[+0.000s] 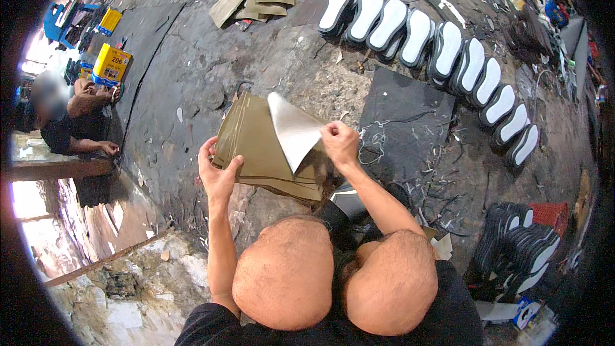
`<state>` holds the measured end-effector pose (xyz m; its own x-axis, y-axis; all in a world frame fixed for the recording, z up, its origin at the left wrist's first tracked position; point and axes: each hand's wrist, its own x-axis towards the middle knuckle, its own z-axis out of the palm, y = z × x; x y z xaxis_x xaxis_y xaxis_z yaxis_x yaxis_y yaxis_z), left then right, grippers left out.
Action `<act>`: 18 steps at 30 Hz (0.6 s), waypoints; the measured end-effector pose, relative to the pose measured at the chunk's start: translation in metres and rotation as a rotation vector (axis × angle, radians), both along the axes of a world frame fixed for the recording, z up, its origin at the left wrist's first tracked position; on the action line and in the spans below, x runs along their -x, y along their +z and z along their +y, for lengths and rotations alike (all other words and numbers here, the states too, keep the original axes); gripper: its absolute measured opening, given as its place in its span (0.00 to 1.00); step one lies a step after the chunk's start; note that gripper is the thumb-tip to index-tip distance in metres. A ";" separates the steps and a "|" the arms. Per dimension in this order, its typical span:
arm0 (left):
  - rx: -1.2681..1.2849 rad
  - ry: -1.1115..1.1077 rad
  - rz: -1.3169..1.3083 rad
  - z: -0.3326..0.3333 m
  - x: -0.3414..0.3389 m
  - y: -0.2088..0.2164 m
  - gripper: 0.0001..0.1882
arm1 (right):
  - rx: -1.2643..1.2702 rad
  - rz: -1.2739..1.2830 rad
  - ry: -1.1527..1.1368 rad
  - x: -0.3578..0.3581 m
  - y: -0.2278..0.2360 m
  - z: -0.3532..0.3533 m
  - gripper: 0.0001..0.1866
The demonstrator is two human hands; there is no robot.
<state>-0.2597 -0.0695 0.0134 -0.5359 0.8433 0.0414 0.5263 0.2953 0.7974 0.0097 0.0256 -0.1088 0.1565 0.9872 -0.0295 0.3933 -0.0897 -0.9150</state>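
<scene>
Scrap-littered grey floor (186, 83) surrounds the olive sheets (254, 141).

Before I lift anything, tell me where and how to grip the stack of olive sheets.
Grip the stack of olive sheets by its lower left corner, probably best coming from the left, thumb on top and fingers along the edge, as the left hand does. The thin sheets fan unevenly there, and the right hand pinches the turned-up pale flap opposite.
</scene>
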 end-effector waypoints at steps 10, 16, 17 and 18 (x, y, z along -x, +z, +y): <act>0.106 0.118 -0.265 -0.047 0.059 -0.107 0.34 | 0.269 0.217 -0.608 -0.274 -0.057 -0.112 0.10; 0.211 -0.079 0.625 -0.016 -0.001 -0.127 0.33 | 0.376 0.095 -0.600 -0.286 -0.047 -0.134 0.10; 0.126 -0.143 0.707 0.000 -0.041 -0.108 0.33 | 0.395 -0.065 -0.581 -0.295 -0.045 -0.141 0.10; 0.012 -0.163 0.671 0.013 -0.066 -0.091 0.31 | 0.436 -0.132 -0.587 -0.288 -0.038 -0.141 0.10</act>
